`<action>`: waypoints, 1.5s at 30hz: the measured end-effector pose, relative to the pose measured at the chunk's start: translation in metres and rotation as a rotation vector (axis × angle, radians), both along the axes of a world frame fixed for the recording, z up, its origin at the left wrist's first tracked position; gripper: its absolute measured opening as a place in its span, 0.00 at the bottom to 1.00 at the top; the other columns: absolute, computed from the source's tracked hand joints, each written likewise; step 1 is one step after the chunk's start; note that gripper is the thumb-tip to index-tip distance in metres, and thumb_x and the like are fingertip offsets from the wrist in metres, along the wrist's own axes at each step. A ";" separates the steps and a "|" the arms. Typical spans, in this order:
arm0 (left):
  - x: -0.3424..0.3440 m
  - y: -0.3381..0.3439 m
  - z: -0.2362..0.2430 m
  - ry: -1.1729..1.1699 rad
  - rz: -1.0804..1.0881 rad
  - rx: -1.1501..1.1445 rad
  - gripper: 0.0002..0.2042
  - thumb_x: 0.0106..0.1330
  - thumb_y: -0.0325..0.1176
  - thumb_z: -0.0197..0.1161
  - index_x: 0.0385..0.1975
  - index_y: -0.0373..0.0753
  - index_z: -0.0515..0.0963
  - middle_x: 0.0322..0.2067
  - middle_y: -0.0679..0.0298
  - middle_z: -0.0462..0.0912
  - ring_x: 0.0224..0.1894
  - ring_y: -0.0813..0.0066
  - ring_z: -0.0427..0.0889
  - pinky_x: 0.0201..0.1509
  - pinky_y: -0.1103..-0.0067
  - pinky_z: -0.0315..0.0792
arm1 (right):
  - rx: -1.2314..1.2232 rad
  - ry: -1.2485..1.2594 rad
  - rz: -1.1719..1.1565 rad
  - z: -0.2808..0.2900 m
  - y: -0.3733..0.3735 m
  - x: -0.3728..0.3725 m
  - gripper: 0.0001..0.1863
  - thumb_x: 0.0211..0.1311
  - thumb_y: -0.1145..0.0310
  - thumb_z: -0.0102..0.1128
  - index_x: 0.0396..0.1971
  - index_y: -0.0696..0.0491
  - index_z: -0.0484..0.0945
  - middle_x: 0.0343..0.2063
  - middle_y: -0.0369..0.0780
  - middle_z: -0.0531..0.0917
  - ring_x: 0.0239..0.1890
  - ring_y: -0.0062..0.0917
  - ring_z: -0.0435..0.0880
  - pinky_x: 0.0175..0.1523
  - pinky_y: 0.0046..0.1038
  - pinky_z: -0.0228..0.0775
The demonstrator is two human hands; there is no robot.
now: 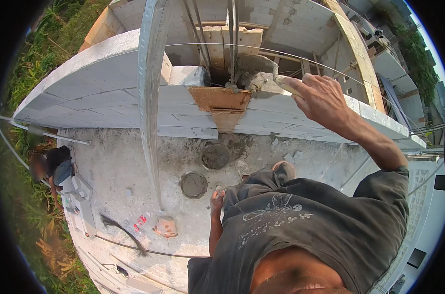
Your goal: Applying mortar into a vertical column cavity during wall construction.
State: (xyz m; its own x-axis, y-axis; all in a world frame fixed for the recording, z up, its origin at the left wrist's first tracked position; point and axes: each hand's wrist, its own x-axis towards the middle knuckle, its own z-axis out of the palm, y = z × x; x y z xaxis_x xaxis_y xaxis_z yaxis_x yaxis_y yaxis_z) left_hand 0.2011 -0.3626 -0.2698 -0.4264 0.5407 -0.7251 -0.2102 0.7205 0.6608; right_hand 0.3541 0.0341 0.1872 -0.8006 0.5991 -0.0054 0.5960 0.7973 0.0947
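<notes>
My right hand (324, 98) grips the light handle of a trowel (258, 63) at the top of the white block wall (110, 83). Wet grey mortar coats its blade, which sits beside the gap where steel bars (231, 44) stand. A brown plywood board (220, 99) covers the wall's near face below that gap. Low beside my body, my left hand (217, 201) has its fingers curled; a small greyish thing shows at them, too small to name. Two round buckets of mortar (215, 157) stand on the floor between me and the wall.
A tall metal post (151, 98) rises left of the gap. A thin string (291, 53) runs above the wall. Another person (61, 166) crouches at the far left by pale blocks (80, 196). A broken reddish container (165, 227) and a dark hose (159, 253) lie on the floor.
</notes>
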 end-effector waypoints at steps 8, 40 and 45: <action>-0.019 0.028 0.013 -0.042 -0.010 -0.023 0.32 0.65 0.49 0.62 0.63 0.36 0.68 0.60 0.50 0.74 0.62 0.55 0.72 0.52 0.64 0.76 | 0.000 0.205 -0.043 -0.054 -0.014 0.035 0.24 0.61 0.65 0.64 0.58 0.45 0.74 0.32 0.37 0.78 0.36 0.30 0.79 0.44 0.36 0.71; 0.045 -0.044 0.002 0.071 0.043 -0.079 0.26 0.62 0.45 0.65 0.56 0.36 0.76 0.58 0.50 0.77 0.62 0.56 0.73 0.65 0.69 0.66 | -1.148 1.044 -0.585 -0.133 -0.097 0.068 0.32 0.64 0.55 0.60 0.63 0.58 0.66 0.33 0.38 0.78 0.29 0.18 0.74 0.35 0.22 0.67; 0.045 -0.089 -0.013 0.049 -0.068 -0.099 0.29 0.62 0.51 0.66 0.56 0.34 0.75 0.57 0.46 0.76 0.62 0.53 0.73 0.65 0.67 0.66 | -1.406 1.191 -0.503 -0.156 -0.154 0.045 0.32 0.62 0.60 0.59 0.61 0.59 0.60 0.39 0.41 0.78 0.36 0.22 0.79 0.41 0.23 0.71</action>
State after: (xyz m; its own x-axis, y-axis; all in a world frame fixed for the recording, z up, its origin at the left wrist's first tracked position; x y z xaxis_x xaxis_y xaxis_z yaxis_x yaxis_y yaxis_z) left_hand 0.2464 -0.4520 -0.2832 -0.4271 0.4963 -0.7559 -0.1276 0.7945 0.5937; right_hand 0.3990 -0.1200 0.0308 -0.5337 0.7973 -0.2819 0.0222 -0.3200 -0.9472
